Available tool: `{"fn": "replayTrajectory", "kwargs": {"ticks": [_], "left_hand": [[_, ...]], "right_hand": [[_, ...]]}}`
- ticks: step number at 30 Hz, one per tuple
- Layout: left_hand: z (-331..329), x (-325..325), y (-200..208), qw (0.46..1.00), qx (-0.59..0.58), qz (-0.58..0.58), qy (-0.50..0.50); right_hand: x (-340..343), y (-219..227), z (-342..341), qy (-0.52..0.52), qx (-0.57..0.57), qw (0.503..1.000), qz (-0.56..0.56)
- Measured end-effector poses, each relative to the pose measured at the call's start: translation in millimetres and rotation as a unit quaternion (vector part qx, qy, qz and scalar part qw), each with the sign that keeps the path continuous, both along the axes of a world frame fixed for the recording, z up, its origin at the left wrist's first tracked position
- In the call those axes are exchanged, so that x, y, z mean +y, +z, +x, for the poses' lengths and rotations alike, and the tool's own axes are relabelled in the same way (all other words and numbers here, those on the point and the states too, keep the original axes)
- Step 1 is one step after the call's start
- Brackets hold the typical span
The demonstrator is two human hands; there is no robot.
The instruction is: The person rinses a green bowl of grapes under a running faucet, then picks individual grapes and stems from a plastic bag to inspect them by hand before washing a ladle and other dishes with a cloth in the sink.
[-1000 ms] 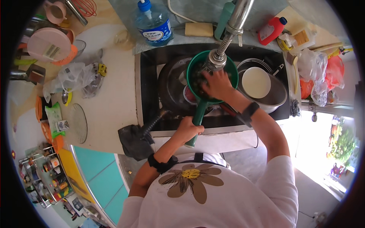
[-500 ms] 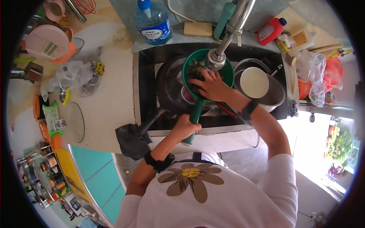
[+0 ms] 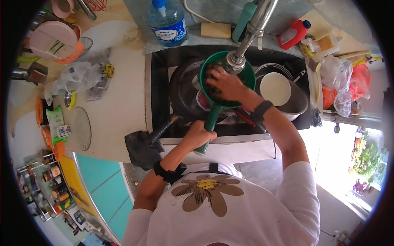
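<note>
dark pan (image 3: 180, 88): in the black sink (image 3: 159, 86), at nine o'clock from the green bowl (image 3: 249, 78), partly beneath it
left hand (image 3: 200, 134): clenched around the bowl's handle (image 3: 212, 119)
handle axis: free end toward seven o'clock, green bowl toward one
right hand (image 3: 225, 84): inside the green bowl, nearer its middle than the left; cannot tell whether it grips anything
faucet head (image 3: 235, 62): over the bowl's one o'clock side
white bowl (image 3: 276, 89): three o'clock from the green bowl
</note>
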State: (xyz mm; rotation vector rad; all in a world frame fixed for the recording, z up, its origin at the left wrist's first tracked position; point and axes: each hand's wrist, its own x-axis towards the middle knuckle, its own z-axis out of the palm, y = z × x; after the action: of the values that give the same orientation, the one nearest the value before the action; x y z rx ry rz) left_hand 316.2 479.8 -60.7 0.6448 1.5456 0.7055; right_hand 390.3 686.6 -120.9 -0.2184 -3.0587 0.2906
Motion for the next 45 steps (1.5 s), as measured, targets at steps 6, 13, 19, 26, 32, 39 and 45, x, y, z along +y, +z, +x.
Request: {"fn": "replayTrajectory", "kwargs": {"ticks": [6, 13, 19, 26, 32, 39, 45], "left_hand": [[-5, -4, -2, 0.997, -0.019, 0.023, 0.072], [6, -1, -2, 0.997, -0.072, 0.004, 0.036], [-10, -9, -5, 0.997, -0.066, -0.008, 0.033], [-6, -5, 1, 0.997, -0.077, 0.000, 0.023], [-16, -11, -2, 0.998, -0.052, 0.002, 0.029], [-7, -5, 1, 0.997, -0.075, -0.012, -0.009], [-18, -13, -11, 0.998, -0.059, 0.010, 0.032]], "right_hand": [[-4, 19, 19, -0.053, 0.010, 0.998, 0.019], [22, -1, 2, 0.026, 0.005, 0.999, 0.022], [8, 26, 21, -0.080, -0.098, 0.991, 0.047], [9, 17, 1, 0.000, -0.028, 1.000, -0.012], [-9, 29, 27, -0.049, -0.011, 0.999, -0.011], [12, 13, -4, 0.088, 0.037, 0.995, -0.035], [-8, 30, 25, -0.068, 0.002, 0.993, -0.099]]}}
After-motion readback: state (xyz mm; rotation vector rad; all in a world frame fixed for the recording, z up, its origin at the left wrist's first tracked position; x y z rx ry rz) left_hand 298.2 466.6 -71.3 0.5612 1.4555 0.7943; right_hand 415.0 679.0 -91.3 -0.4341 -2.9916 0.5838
